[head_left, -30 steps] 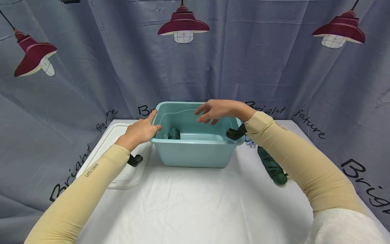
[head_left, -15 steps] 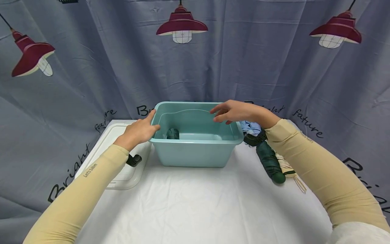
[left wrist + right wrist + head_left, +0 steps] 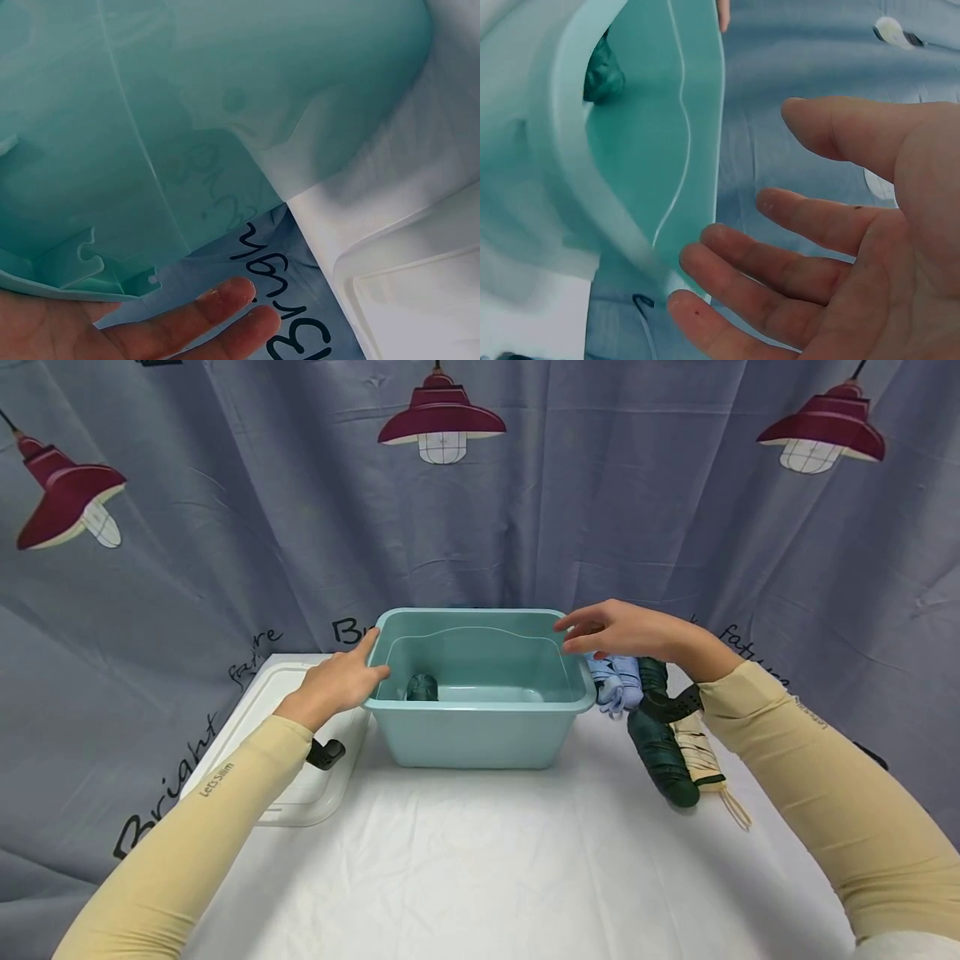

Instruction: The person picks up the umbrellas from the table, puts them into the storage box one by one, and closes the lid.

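Teal bin (image 3: 472,739), dark bundle (image 3: 422,687) inside, apparently cloth

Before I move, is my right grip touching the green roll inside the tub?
Apart: the right wrist view shows bare tub wall between your right grip and the green roll.

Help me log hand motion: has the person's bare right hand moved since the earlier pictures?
Yes. In the head view, the right hand has moved rightward against the teal rectangular plastic bin, from over its interior to its right end.
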Demonstrator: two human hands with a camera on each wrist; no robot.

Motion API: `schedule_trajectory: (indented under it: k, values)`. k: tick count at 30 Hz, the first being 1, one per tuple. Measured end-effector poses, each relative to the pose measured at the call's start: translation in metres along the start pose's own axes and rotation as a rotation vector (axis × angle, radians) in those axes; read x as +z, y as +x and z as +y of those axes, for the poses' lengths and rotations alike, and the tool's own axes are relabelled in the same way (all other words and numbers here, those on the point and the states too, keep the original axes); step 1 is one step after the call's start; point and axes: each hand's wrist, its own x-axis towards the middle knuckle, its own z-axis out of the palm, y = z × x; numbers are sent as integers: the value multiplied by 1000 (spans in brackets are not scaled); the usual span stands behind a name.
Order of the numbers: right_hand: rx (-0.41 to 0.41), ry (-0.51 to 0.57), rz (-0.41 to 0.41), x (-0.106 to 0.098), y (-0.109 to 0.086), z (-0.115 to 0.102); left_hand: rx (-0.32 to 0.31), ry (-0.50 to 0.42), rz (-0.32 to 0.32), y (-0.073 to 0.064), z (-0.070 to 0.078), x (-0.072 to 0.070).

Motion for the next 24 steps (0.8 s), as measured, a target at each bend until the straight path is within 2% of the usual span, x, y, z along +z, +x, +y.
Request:
schedule_trajectory:
  k: [7,15,20,24]
  values:
    - [26,6,45,-5,-11,14,42,-36,-4,1,-2,-2]
    - [65,-3,53,-9,-24,28,69,-71,-1,1,-3,-2]
    - [74,9,61,-10,-31,39,124,-135,-12,2,-5,-3]
    - [96,34,37,-10,-34,54,169,-183,-20,3,-7,-5]
